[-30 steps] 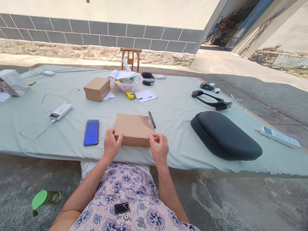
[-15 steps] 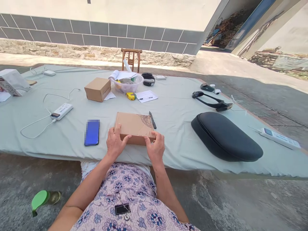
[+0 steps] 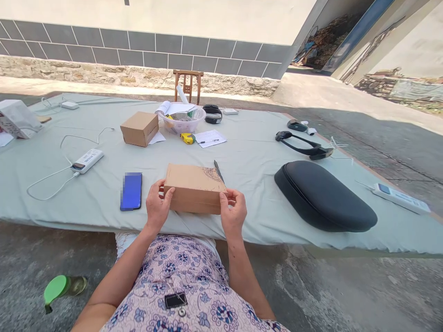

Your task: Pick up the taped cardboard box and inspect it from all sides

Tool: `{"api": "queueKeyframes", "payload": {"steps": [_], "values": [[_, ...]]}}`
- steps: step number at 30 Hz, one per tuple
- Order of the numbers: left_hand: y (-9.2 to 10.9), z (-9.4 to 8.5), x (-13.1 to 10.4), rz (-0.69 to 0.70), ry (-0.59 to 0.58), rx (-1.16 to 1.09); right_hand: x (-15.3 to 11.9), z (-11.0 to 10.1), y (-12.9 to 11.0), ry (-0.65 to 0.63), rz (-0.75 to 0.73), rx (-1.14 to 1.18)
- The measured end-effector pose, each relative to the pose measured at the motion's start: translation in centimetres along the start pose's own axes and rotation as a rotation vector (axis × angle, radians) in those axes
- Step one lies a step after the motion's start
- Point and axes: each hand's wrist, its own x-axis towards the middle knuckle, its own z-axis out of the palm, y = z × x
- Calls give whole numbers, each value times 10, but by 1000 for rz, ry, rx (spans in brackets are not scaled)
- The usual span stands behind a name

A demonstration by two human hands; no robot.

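A brown cardboard box (image 3: 195, 186) with dark curved pen lines at its top right corner is in front of me, its near side tipped into view. My left hand (image 3: 158, 205) grips its left end, thumb on the near side and fingers behind the edge. At the right end, my right hand (image 3: 233, 210) pinches the corner the same way. Just beyond the box's right edge lies a dark pen (image 3: 219, 170), partly hidden by it. To the left of my left hand rests a phone (image 3: 131, 191) with a blue screen.
On the cloth-covered table (image 3: 249, 152) are a second cardboard box (image 3: 140, 129), a plastic basket (image 3: 185, 122), a yellow tape measure (image 3: 187, 138), paper (image 3: 211, 139), a black case (image 3: 325, 196), a black headset (image 3: 304, 146) and power strips (image 3: 87, 161). A green-lidded bottle (image 3: 57, 287) is below left.
My hands have moved apart from the near edge to the box's two ends. The box's near side now shows more, and it covers more of the pen.
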Motion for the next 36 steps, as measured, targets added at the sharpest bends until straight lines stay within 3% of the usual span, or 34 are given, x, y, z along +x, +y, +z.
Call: {"api": "queueKeyframes", "payload": {"steps": [5,8,17,23,29,36], "values": [[12,17,0,110,-12,321,2,16,-10,-14,-166,-277],[16,22,2,144,-22,457,3,20,-16,-19,-174,-336],[31,9,6,142,-36,461,4,2,-35,-13,-265,-337],[25,15,8,194,-72,521,8,12,-21,-34,-212,-324],[19,8,17,180,-86,465,15,3,-16,-121,-208,-151],[38,-2,20,185,-112,474,17,-15,-30,-104,-265,-192]]}}
